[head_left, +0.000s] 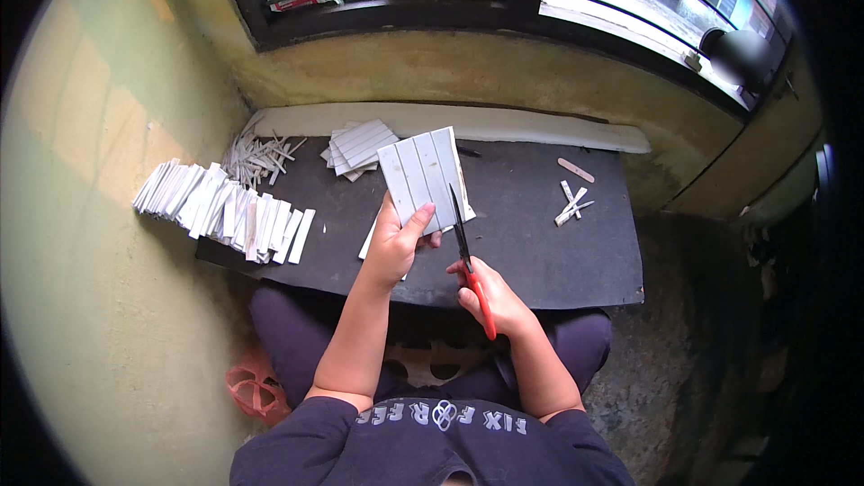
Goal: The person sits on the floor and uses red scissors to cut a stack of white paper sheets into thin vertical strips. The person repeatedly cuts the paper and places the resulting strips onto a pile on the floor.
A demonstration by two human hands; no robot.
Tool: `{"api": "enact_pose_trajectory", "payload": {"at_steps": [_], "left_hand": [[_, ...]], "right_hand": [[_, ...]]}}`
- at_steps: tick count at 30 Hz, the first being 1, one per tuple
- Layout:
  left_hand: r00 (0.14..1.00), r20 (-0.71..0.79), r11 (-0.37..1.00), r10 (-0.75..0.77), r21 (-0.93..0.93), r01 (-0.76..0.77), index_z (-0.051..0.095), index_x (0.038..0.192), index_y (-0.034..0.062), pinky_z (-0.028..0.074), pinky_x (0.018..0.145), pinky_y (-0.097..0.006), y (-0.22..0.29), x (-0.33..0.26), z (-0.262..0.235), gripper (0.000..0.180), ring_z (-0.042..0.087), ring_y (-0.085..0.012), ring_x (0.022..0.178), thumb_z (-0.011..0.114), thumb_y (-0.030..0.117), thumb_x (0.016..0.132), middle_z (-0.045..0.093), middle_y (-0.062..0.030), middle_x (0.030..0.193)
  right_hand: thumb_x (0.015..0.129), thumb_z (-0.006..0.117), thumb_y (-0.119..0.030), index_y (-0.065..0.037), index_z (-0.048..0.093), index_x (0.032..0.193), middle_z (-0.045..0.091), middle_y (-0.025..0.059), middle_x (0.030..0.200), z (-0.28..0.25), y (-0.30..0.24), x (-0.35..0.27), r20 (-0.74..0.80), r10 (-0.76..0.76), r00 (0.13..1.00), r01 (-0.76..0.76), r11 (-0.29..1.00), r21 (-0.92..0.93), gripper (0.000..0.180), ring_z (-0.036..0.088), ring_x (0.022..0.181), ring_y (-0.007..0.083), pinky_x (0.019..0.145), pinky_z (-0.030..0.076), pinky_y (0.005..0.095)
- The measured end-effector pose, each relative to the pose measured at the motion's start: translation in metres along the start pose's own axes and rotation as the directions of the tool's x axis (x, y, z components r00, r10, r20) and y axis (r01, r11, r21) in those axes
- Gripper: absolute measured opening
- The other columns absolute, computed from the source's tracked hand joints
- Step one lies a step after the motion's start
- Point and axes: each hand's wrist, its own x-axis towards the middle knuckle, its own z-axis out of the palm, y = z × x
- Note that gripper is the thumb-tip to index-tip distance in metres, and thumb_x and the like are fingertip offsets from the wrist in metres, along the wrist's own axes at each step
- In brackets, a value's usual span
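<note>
My left hand (394, 241) pinches the lower edge of a pale grey square sheet (416, 173), thumb on top, holding it up over the table. Dark lines divide the sheet into several long strips. In my right hand (502, 299) is a pair of scissors (483, 301) with red handles, its dark blades pointing away from me along the sheet's right side. Whether the blades are cutting into it I cannot tell. Another pale piece shows behind the sheet's right edge. Beyond my left hand lies a small stack of similar lined squares (364, 145).
A long row of white strips (225, 209) lines the left of the black table (540, 265). Thin scraps (259, 158) are heaped behind it. At the right lie crossed small pieces (571, 205) and a flat stick (576, 170). A long white slab (540, 130) runs along the back.
</note>
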Motion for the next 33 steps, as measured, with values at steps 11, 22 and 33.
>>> {"api": "enact_pose_trajectory", "payload": {"at_steps": [11, 22, 33], "left_hand": [[0.998, 0.021, 0.997, -0.067, -0.027, 0.068, 0.036, 0.119, 0.0056, 0.045, 0.057, -0.026, -0.008, 0.002, -0.008, 0.031, 0.054, -0.0139, 0.076, 0.048, 0.007, 0.089, 0.054, -0.0089, 0.101], [0.996, 0.022, 0.996, -0.084, -0.028, 0.085, 0.035, 0.120, 0.0054, 0.044, 0.057, -0.026, -0.012, 0.010, -0.015, 0.033, 0.053, -0.0134, 0.076, 0.048, 0.008, 0.090, 0.053, -0.0091, 0.102], [0.995, 0.053, 0.994, -0.086, -0.063, 0.089, 0.036, 0.119, 0.0044, 0.043, 0.056, -0.027, -0.014, 0.015, -0.026, 0.032, 0.052, -0.0138, 0.074, 0.047, 0.007, 0.089, 0.054, -0.0093, 0.100]], "right_hand": [[0.078, 0.048, -0.064, 0.000, 0.049, 0.101, 0.044, 0.0029, 0.074, 0.012, 0.004, 0.005, -0.064, 0.055, 0.996, -0.046, 0.989, 0.138, 0.068, 0.042, 0.065, 0.0120, 0.059, 0.038, 0.0263], [0.077, 0.053, -0.062, 0.002, 0.051, 0.094, 0.051, 0.0106, 0.071, 0.011, 0.012, 0.012, -0.066, 0.061, 0.996, -0.052, 0.991, 0.122, 0.066, 0.052, 0.065, 0.0208, 0.061, 0.044, 0.0329], [0.075, 0.059, -0.060, 0.002, 0.053, 0.086, 0.051, 0.0093, 0.067, 0.015, 0.012, 0.020, -0.119, 0.044, 0.992, -0.032, 0.994, 0.102, 0.063, 0.050, 0.062, 0.0179, 0.058, 0.042, 0.0309]]}}
